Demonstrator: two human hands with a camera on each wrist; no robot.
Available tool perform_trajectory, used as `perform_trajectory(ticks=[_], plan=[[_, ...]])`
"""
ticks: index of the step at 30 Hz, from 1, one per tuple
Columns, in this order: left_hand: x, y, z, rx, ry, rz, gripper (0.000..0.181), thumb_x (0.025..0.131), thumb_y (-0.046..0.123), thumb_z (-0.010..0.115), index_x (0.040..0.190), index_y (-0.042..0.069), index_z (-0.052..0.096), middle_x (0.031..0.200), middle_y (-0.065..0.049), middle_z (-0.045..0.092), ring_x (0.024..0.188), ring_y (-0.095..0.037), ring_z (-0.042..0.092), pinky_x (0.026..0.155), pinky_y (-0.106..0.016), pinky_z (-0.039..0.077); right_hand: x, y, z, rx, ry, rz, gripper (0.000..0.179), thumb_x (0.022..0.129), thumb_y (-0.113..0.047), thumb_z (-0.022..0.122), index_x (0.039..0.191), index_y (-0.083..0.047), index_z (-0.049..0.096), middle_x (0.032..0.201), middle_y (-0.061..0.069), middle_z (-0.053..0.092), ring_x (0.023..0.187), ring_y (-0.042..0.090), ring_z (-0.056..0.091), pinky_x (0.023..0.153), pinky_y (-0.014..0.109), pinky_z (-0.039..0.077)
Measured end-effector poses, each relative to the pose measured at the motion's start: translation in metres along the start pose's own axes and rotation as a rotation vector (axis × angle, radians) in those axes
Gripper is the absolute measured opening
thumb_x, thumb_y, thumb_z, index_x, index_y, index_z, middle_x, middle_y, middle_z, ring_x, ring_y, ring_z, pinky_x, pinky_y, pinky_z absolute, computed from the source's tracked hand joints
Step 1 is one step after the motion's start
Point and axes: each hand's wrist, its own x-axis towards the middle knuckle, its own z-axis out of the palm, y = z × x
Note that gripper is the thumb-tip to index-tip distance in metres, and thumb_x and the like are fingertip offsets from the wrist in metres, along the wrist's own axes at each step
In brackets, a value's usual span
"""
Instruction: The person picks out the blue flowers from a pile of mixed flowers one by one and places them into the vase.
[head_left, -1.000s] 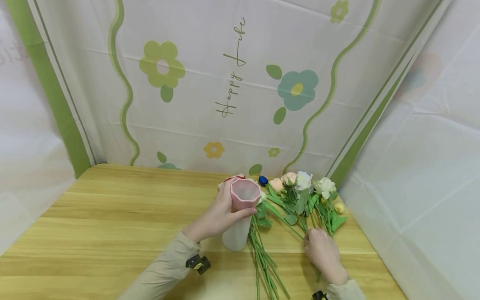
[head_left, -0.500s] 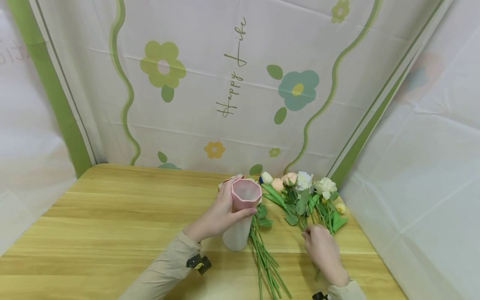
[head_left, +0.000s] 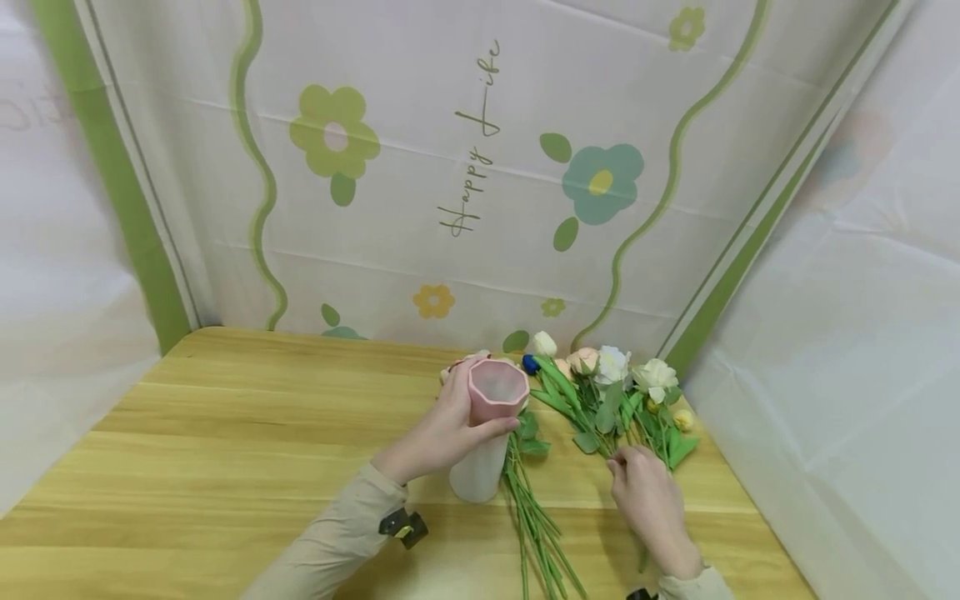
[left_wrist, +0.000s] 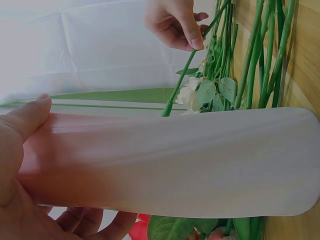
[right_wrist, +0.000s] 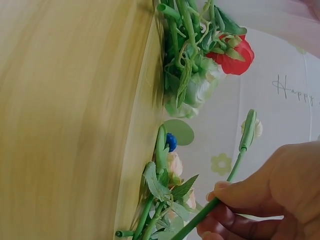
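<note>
My left hand point(head_left: 435, 437) grips the upper part of a tall vase point(head_left: 480, 473), pink at its faceted mouth and fading to white at the base. In the head view the vase leans slightly, its mouth facing up. Over to the right, my right hand point(head_left: 651, 500) pinches the green stem point(right_wrist: 200, 216) of a white tulip point(head_left: 543, 344) between thumb and fingers. That tulip is lifted off the table in the right wrist view, its bloom partly behind a leaf. Below the hand lie peach blooms point(head_left: 583, 361), a white flower point(head_left: 613, 365) and a blue bud point(head_left: 530, 364).
Beside the vase lies a second bunch, its long green stems point(head_left: 536, 525) pointing to the near edge; its red flower point(right_wrist: 235, 56) shows in the right wrist view. A cream flower point(head_left: 656, 379) and yellow bloom point(head_left: 683, 419) lie right. Printed curtains point(head_left: 405, 208) enclose the wooden table point(head_left: 225, 467).
The white tulip's bloom has swung up from beside the vase to above the blue bud, while the right hand has shifted only slightly. The left hand keeps its grip on the vase.
</note>
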Motion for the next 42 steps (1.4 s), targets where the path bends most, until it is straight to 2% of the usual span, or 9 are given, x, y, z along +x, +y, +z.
perform_trajectory(ticks=[6, 15, 23, 33, 42], plan=[[0.000, 0.000, 0.000, 0.007, 0.004, 0.020, 0.094, 0.084, 0.042, 0.079, 0.150, 0.007, 0.022, 0.145, -0.010, 0.032, 0.123, -0.024, 0.040, 0.093, -0.043, 0.046, 0.000, -0.003, -0.002, 0.006, 0.008, 0.007, 0.006, 0.088, -0.003, 0.071, 0.082, -0.004, 0.069, 0.082, 0.008, 0.063, 0.067, 0.021, 0.060, 0.053, 0.036, 0.049], [-0.001, 0.000, -0.001, 0.007, -0.010, -0.014, 0.096, 0.083, 0.044, 0.078, 0.151, 0.010, 0.018, 0.144, -0.007, 0.033, 0.122, -0.021, 0.044, 0.096, -0.041, 0.044, -0.001, -0.015, -0.005, 0.034, 0.009, 0.035, 0.007, 0.091, -0.007, 0.069, 0.085, -0.004, 0.069, 0.078, 0.004, 0.060, 0.063, 0.016, 0.055, 0.051, 0.033, 0.045], [-0.001, -0.001, 0.000, -0.001, -0.005, -0.007, 0.098, 0.084, 0.043, 0.078, 0.151, 0.007, 0.017, 0.146, -0.010, 0.030, 0.123, -0.022, 0.043, 0.097, -0.042, 0.043, -0.007, -0.031, -0.004, 0.087, 0.011, -0.006, 0.006, 0.088, -0.004, 0.072, 0.083, -0.004, 0.069, 0.076, 0.000, 0.059, 0.063, 0.011, 0.053, 0.051, 0.026, 0.045], [-0.001, -0.002, 0.000, 0.004, 0.001, 0.015, 0.095, 0.085, 0.041, 0.078, 0.150, 0.005, 0.019, 0.140, -0.010, 0.035, 0.120, -0.025, 0.044, 0.094, -0.044, 0.045, -0.019, -0.063, -0.006, 0.213, -0.046, -0.031, 0.009, 0.087, -0.003, 0.075, 0.083, -0.008, 0.069, 0.074, -0.004, 0.058, 0.055, 0.004, 0.049, 0.048, 0.022, 0.044], [0.000, -0.004, 0.001, -0.009, 0.009, 0.054, 0.086, 0.084, 0.038, 0.079, 0.145, 0.008, 0.026, 0.132, -0.005, 0.041, 0.117, -0.019, 0.045, 0.093, -0.038, 0.045, -0.029, -0.086, -0.001, 0.253, -0.121, -0.090, 0.013, 0.087, -0.004, 0.075, 0.081, -0.013, 0.068, 0.076, -0.010, 0.056, 0.061, 0.002, 0.049, 0.053, 0.022, 0.045]])
